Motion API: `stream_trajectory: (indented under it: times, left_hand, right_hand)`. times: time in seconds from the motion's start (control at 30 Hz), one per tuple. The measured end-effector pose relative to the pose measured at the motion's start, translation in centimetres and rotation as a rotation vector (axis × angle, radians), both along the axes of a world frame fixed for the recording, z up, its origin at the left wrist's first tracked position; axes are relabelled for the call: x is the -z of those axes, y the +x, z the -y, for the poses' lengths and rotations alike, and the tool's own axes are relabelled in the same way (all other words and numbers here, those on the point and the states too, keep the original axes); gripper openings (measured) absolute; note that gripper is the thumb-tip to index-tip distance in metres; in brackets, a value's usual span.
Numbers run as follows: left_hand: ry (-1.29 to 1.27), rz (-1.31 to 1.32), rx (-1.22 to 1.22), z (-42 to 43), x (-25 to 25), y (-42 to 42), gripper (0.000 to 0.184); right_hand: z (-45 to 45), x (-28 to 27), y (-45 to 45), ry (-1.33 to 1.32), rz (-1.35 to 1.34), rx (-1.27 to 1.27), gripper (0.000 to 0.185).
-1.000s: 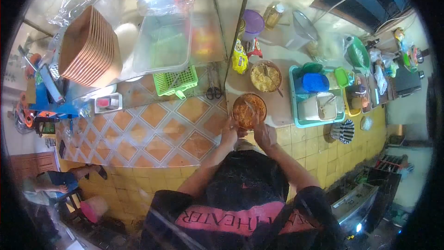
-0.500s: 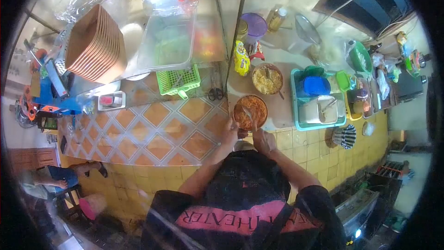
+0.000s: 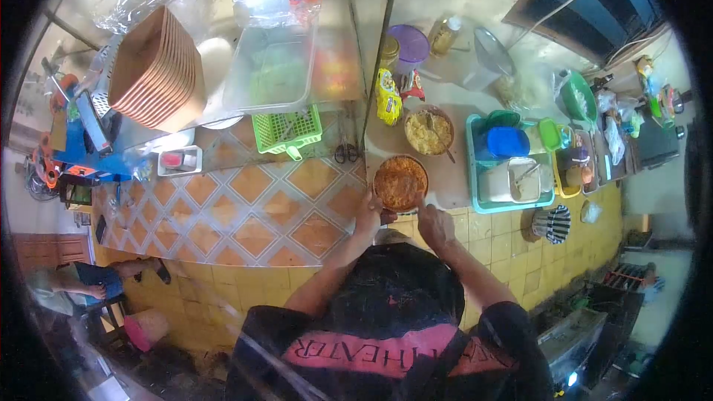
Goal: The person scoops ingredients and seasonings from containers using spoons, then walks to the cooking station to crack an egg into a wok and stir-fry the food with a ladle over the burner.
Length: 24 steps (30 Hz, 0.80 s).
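A round bowl of reddish-orange food (image 3: 401, 182) sits at the counter's front edge. My left hand (image 3: 369, 215) is closed on the bowl's lower left rim. At its lower right, my right hand (image 3: 436, 226) is closed round the handle of a utensil, whose far end lies at the food and is hard to make out. Just behind stands a second bowl with pale yellow food (image 3: 429, 131) and a spoon in it. Yellow and red packets (image 3: 388, 96) lie behind that.
A turquoise tray (image 3: 475, 197) with containers stands to the right. At the left are a green basket (image 3: 286, 132), scissors (image 3: 346, 152), stacked brown containers (image 3: 160, 74) and a clear plastic box (image 3: 275, 67). A seated person (image 3: 85, 282) is at the far left.
My right hand has moved right and slightly down. The utensil, earlier seen over the middle of the red bowl, now points to its lower right side. My left hand stays at the rim.
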<state>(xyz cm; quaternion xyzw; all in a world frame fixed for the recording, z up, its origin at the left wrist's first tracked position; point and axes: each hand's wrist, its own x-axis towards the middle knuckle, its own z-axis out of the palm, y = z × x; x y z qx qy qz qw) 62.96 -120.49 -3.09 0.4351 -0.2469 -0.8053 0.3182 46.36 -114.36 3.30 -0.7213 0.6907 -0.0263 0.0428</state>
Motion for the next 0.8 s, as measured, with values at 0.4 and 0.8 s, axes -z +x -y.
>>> stream_trajectory:
  times: [0.4, 0.8]
  left_hand:
    - [-0.023, -0.073, -0.064, -0.2, 0.0, -0.3, 0.056]
    - [0.005, -0.058, -0.043, -0.5, 1.3, -0.2, 0.053]
  right_hand:
    - [-1.4, 1.6, 0.6, 0.184, -0.012, 0.019, 0.057]
    - [-1.3, 0.6, 0.5, 0.211, -0.007, 0.068, 0.055]
